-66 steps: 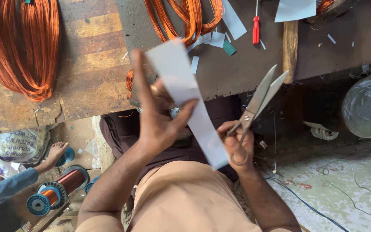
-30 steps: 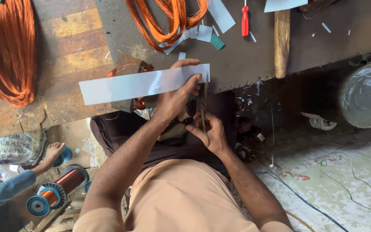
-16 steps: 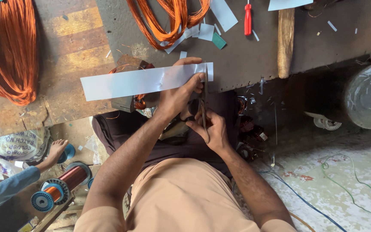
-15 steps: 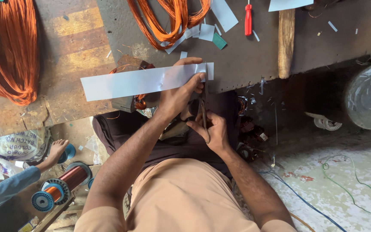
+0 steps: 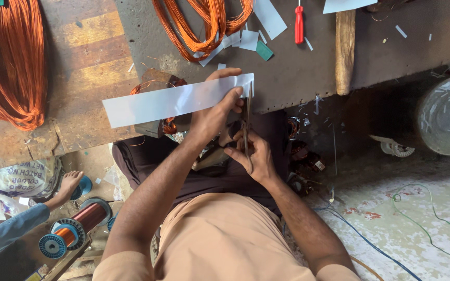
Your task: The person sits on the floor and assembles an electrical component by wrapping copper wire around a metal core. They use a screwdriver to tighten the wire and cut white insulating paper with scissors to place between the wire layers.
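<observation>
Both forearms reach forward from the body, converging. The left hand (image 5: 212,112) pinches with thumb over curled fingers. The right hand (image 5: 251,156) sits just beside it, fingers curled closed, wrist bent inward.

1 head-worn camera looks steeply down, close, over lap, workbench (image 5: 79,78) edge and floor (image 5: 391,229).

On the bench (image 5: 95,57), a wire coil (image 5: 6,62) lies far left, another coil (image 5: 204,23) toward the middle, then a screwdriver (image 5: 299,23) and a hammer handle (image 5: 345,49) to its right. A wire spool (image 5: 74,229) sits on the floor, lower left.
</observation>
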